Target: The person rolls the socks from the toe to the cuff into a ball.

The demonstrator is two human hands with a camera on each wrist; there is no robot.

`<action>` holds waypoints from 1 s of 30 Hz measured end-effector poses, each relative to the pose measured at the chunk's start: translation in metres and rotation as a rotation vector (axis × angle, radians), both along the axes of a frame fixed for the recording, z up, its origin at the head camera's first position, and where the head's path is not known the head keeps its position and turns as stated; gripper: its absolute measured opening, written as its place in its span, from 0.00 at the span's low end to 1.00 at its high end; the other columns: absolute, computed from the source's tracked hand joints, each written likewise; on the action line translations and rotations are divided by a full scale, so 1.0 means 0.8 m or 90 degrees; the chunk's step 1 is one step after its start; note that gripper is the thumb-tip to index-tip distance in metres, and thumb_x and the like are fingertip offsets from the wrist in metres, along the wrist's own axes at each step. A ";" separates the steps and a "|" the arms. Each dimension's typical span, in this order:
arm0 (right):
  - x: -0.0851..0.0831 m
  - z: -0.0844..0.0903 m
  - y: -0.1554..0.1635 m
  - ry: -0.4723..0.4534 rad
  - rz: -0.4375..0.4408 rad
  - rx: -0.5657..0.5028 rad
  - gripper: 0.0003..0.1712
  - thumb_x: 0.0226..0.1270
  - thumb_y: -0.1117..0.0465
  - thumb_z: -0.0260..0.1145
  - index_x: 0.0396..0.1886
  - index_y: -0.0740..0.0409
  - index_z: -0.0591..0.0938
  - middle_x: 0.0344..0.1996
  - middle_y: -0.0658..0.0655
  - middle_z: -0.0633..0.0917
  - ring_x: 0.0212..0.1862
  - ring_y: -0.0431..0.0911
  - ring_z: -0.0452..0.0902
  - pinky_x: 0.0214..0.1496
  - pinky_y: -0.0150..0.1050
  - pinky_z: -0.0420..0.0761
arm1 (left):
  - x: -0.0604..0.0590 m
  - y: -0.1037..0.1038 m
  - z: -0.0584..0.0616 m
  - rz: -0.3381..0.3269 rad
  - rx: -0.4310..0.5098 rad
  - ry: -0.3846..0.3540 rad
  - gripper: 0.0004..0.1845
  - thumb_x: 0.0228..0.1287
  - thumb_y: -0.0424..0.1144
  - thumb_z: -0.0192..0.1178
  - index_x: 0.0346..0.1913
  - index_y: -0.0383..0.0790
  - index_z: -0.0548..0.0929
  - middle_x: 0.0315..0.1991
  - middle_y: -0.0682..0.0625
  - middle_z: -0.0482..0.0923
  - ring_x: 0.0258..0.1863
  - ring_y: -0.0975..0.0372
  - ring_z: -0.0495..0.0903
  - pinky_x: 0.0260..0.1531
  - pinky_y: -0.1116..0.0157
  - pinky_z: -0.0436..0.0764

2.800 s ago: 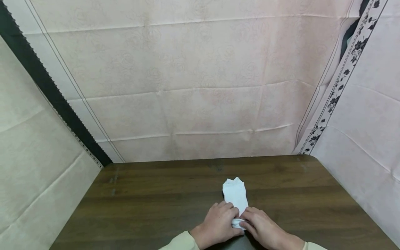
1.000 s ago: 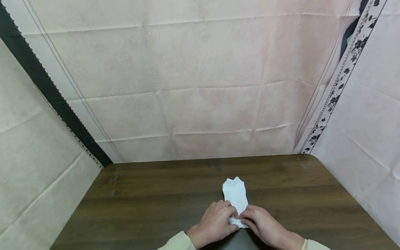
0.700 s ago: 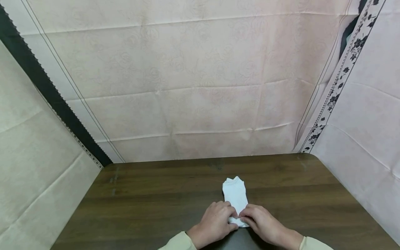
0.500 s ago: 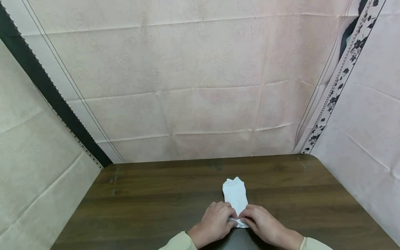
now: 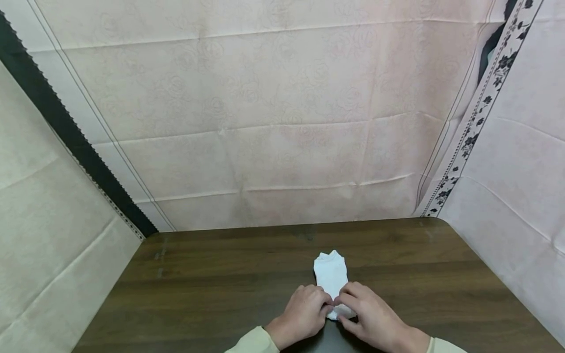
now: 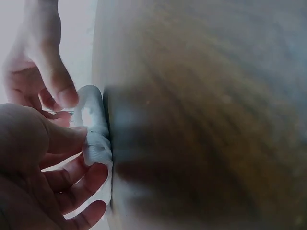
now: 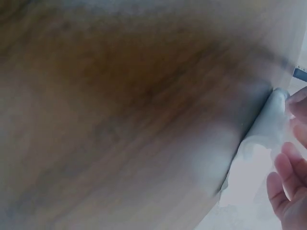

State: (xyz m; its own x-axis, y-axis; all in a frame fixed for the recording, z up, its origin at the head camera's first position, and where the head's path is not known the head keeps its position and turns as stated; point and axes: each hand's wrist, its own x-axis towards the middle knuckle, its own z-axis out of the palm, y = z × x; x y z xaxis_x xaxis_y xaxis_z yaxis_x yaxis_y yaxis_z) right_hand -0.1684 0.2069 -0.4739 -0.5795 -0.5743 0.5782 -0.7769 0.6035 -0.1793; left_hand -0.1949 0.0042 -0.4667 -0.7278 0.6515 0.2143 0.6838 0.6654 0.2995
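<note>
Lighting, my view: even, soft and shadowless overhead with wide-angle bending at the edges; both my wrist views blurred, hazy and washed-out, the worktop grain smeared.

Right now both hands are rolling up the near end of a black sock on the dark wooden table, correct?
Not quite: the sock is white, not black, as the head view shows. Both the left hand and right hand do grip its near end on the dark wooden table.

A dark wooden table carries everything. A white sock lies on it, near the front edge, right of centre.
</note>
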 end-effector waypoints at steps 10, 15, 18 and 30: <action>0.001 -0.005 0.003 0.003 0.037 0.026 0.20 0.45 0.64 0.84 0.38 0.49 0.85 0.37 0.43 0.78 0.38 0.35 0.72 0.38 0.32 0.76 | -0.004 0.001 0.001 -0.010 0.000 -0.004 0.07 0.65 0.33 0.65 0.37 0.48 0.91 0.33 0.61 0.84 0.35 0.70 0.79 0.38 0.69 0.76; 0.001 -0.010 0.003 -0.008 0.028 0.036 0.20 0.46 0.65 0.83 0.39 0.51 0.85 0.37 0.43 0.79 0.38 0.35 0.73 0.38 0.31 0.76 | -0.005 0.001 -0.001 -0.022 0.015 -0.053 0.07 0.66 0.30 0.64 0.38 0.43 0.90 0.34 0.58 0.84 0.36 0.70 0.79 0.40 0.71 0.77; 0.000 -0.011 0.003 -0.010 0.021 0.037 0.19 0.47 0.66 0.82 0.38 0.51 0.85 0.36 0.43 0.79 0.38 0.35 0.73 0.37 0.29 0.76 | -0.005 0.000 -0.001 -0.021 0.030 -0.068 0.07 0.67 0.29 0.63 0.39 0.42 0.90 0.35 0.57 0.84 0.37 0.70 0.79 0.40 0.71 0.77; -0.001 -0.012 0.003 -0.040 0.003 0.037 0.14 0.54 0.67 0.78 0.39 0.52 0.86 0.38 0.43 0.78 0.40 0.35 0.72 0.38 0.29 0.76 | -0.001 -0.006 0.000 -0.008 0.143 -0.091 0.06 0.64 0.30 0.65 0.34 0.46 0.87 0.31 0.60 0.74 0.32 0.73 0.71 0.34 0.75 0.72</action>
State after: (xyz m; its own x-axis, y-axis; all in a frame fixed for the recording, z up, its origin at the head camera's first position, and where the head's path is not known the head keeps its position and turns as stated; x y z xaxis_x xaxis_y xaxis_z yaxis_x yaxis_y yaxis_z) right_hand -0.1691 0.2093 -0.4835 -0.6104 -0.6094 0.5060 -0.7686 0.6103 -0.1920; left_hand -0.1958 -0.0008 -0.4669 -0.7532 0.6085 0.2497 0.6315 0.5629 0.5333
